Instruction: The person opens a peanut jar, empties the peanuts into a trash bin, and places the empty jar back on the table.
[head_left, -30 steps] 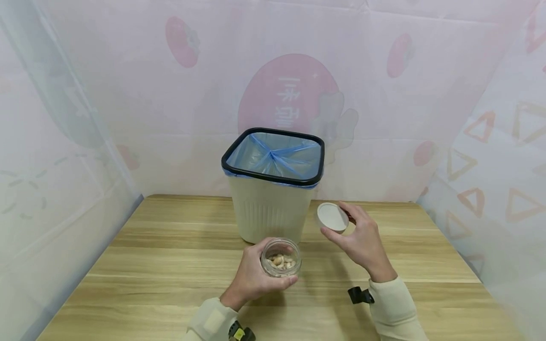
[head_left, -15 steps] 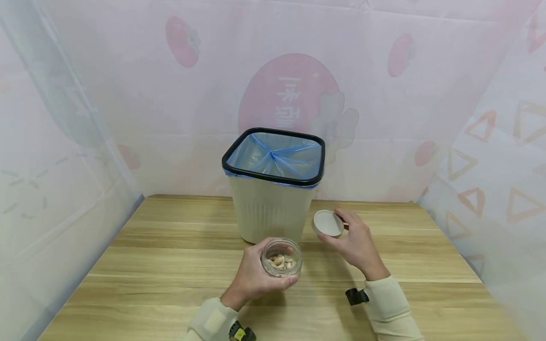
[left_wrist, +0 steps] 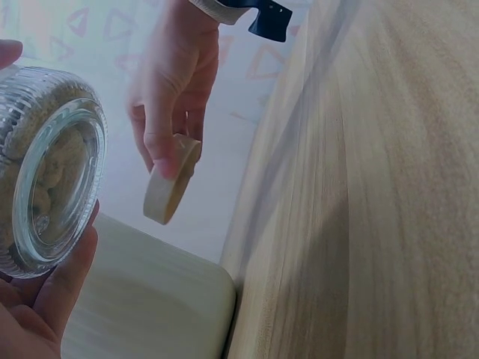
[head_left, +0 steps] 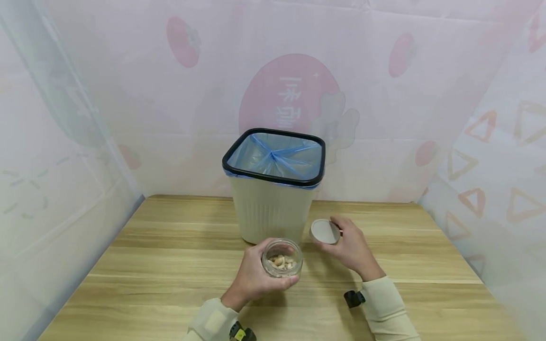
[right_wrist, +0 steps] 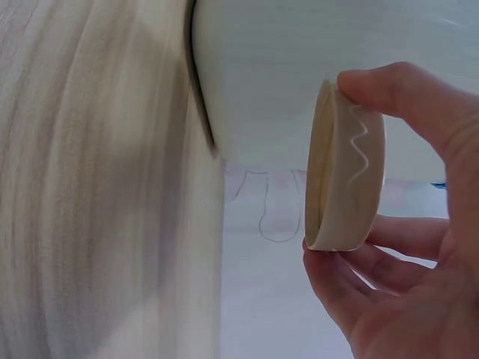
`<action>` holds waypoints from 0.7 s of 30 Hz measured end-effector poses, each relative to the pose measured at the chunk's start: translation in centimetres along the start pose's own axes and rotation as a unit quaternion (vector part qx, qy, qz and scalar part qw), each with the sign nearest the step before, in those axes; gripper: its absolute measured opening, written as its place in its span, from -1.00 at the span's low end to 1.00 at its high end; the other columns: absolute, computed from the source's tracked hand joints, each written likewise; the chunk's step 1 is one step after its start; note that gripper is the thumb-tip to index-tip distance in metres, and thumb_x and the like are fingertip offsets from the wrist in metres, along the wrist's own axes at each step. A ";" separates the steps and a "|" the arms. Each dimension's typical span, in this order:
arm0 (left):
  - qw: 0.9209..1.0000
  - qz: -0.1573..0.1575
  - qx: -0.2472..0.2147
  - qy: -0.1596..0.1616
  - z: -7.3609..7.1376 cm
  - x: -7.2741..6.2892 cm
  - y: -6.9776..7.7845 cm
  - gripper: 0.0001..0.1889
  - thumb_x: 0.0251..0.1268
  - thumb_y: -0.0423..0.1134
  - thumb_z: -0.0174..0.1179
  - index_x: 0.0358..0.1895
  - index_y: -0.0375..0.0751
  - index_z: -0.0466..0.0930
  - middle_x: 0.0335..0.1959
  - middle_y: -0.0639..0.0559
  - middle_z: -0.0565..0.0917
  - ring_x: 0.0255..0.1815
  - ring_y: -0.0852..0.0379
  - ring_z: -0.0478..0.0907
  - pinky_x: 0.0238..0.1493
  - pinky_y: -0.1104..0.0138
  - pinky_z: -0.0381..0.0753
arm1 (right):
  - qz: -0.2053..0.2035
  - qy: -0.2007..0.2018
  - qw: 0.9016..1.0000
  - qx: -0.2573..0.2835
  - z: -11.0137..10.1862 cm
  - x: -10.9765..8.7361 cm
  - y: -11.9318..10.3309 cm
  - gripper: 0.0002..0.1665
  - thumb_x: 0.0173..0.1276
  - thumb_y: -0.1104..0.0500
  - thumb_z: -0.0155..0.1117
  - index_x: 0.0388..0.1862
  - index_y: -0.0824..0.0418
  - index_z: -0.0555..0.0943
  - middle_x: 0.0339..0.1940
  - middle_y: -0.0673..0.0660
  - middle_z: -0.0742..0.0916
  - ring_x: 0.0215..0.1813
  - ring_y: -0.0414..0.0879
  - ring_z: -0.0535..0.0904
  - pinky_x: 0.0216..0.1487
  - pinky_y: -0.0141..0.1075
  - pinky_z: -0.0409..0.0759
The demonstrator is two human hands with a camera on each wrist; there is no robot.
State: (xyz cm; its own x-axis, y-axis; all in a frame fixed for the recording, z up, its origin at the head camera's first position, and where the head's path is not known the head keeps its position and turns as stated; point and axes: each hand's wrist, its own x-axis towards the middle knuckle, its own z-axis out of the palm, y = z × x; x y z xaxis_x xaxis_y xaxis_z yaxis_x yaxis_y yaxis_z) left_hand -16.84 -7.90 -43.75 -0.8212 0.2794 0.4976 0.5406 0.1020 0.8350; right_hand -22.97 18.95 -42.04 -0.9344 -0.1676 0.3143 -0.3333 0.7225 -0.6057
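A clear ribbed jar [head_left: 282,258] without a lid, its mouth facing up, is gripped round its side by my left hand [head_left: 257,272]. Pale nut-like pieces [head_left: 282,262] lie at its bottom. The left wrist view shows the jar's round base [left_wrist: 61,183] raised off the wooden table. My right hand [head_left: 351,246] pinches a cream round lid [head_left: 325,231] by its edge, thumb on one side and fingers on the other. In the right wrist view the lid [right_wrist: 352,168] stands on edge between thumb and fingers, above the table and right of the jar in the head view.
Behind the hands stands a cream waste bin [head_left: 273,206] with a black rim [head_left: 273,179] and a blue bag lining [head_left: 275,154]. The wooden table [head_left: 170,265] runs back to a printed cloth wall [head_left: 204,104]. Cloth also hangs at both sides.
My right hand has come down and slightly left with the lid, closer to the table and the jar. The left hand and jar have hardly moved.
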 end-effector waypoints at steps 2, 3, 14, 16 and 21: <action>1.000 0.001 -0.002 -0.001 0.0 0.0 -0.1 -0.41 -0.07 -0.18 0.67 0.13 -0.01 0.68 -0.06 0.04 0.83 -0.05 0.16 0.76 0.08 0.33 0.73 | 0.000 -0.005 1.000 -0.007 0.1 0.0 0.1 -0.07 0.16 0.03 0.68 0.38 0.47 0.51 0.28 0.42 0.67 0.25 0.28 0.65 0.16 0.15 0.71; 1.000 0.000 -0.003 -0.001 0.0 -0.1 -0.1 -0.41 -0.06 -0.18 0.66 0.14 -0.01 0.68 -0.06 0.04 0.83 -0.04 0.16 0.76 0.09 0.33 0.73 | 0.001 -0.008 1.000 -0.010 0.1 -0.1 0.2 -0.07 0.16 0.03 0.68 0.38 0.47 0.51 0.27 0.43 0.67 0.24 0.28 0.66 0.16 0.14 0.72; 1.000 0.001 0.005 -0.001 0.0 -0.1 -0.2 -0.41 -0.06 -0.17 0.66 0.13 -0.03 0.68 -0.06 0.04 0.83 -0.04 0.18 0.76 0.09 0.32 0.73 | 0.035 -0.064 0.997 -0.033 0.4 -0.4 0.2 0.01 0.13 0.03 0.66 0.42 0.53 0.46 0.32 0.46 0.64 0.25 0.31 0.63 0.20 0.15 0.69; 1.000 0.004 0.006 -0.001 0.1 -0.1 -0.2 -0.41 -0.06 -0.17 0.67 0.13 -0.04 0.68 -0.06 0.04 0.83 -0.04 0.17 0.76 0.09 0.32 0.73 | 0.038 -0.073 0.996 -0.034 0.5 -0.5 0.2 0.02 0.11 0.04 0.67 0.41 0.54 0.46 0.32 0.47 0.63 0.24 0.31 0.64 0.19 0.15 0.69; 1.000 0.001 0.002 -0.001 0.1 -0.2 -0.3 -0.41 -0.06 -0.18 0.67 0.12 -0.04 0.68 -0.06 0.03 0.83 -0.04 0.17 0.76 0.09 0.32 0.74 | 0.038 -0.082 0.995 -0.036 0.8 -0.6 0.1 0.01 0.10 0.03 0.69 0.39 0.55 0.47 0.30 0.47 0.64 0.22 0.29 0.64 0.21 0.15 0.68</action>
State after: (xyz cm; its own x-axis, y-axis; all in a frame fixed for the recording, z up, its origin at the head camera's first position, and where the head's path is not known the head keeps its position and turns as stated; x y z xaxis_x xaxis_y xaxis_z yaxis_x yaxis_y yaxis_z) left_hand -16.84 -7.86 -44.08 -0.8197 0.2824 0.4983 0.5428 0.1053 0.8333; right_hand -22.57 18.63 -42.85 -0.9667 -0.2133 0.1414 -0.2558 0.7829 -0.5672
